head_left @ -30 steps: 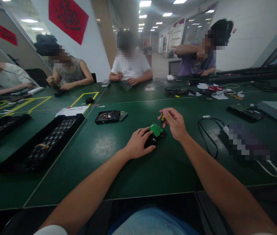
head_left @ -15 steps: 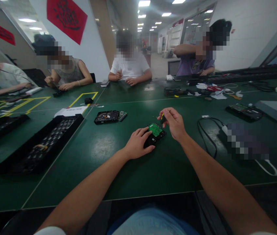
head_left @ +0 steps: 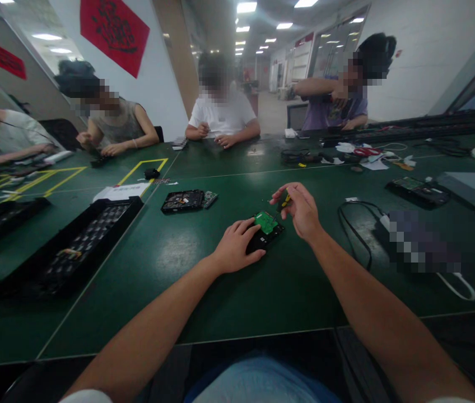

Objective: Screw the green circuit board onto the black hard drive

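Green board (head_left: 266, 222) sits just left of right hand (head_left: 300, 210), fingers pinching a screwdriver (head_left: 284, 200); left hand (head_left: 235, 246) nearer, fingers spread, pressing the drive (head_left: 268, 239) down.

Item, right hand (head_left: 300, 211): lifted slightly up-frame, away from board (head_left: 266, 222). Item, screwdriver (head_left: 284, 200): more yellow handle showing. Item, co-worker's hand (head_left: 339, 96), upper right: raised to face.

The drive (head_left: 265, 233) lies on the tabletop (head_left: 178, 268) under the left hand (head_left: 235, 247); right hand (head_left: 299, 211), screwdriver (head_left: 284, 200) in its fingers, just behind. A second drive (head_left: 184, 200) behind-left, tray (head_left: 73, 246) far left, cable (head_left: 353, 224) right.
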A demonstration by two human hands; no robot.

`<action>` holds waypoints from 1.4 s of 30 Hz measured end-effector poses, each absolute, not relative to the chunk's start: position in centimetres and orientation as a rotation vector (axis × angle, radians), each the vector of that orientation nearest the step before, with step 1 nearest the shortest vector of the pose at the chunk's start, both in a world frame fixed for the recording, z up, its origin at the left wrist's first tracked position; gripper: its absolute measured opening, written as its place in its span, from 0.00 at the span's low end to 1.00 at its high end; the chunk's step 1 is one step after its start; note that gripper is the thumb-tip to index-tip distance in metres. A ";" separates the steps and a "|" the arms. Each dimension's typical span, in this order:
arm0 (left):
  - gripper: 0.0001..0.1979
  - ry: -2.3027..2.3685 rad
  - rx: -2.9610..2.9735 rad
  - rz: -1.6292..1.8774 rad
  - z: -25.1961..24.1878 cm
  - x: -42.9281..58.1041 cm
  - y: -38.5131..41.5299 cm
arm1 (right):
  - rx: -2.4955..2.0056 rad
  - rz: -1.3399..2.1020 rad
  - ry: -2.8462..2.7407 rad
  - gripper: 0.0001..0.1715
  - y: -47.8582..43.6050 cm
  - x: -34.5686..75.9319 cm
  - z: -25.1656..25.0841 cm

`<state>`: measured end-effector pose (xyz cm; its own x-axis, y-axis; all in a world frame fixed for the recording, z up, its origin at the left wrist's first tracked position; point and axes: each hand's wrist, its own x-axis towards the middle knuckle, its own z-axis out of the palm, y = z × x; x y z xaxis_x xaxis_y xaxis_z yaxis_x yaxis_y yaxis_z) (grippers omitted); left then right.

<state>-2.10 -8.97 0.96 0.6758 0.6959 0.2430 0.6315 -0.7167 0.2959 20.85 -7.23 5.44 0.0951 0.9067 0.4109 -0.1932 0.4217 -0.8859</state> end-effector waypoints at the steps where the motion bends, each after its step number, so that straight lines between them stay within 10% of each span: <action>1: 0.37 1.083 2.702 0.509 0.9 -2.1 -8.9 | -0.773 0.935 -1.196 0.20 -7.3 20.8 5.5; 42: 0.38 1.076 2.706 0.519 0.7 -2.2 -8.8 | -0.806 0.781 -1.207 0.21 -7.2 20.1 5.2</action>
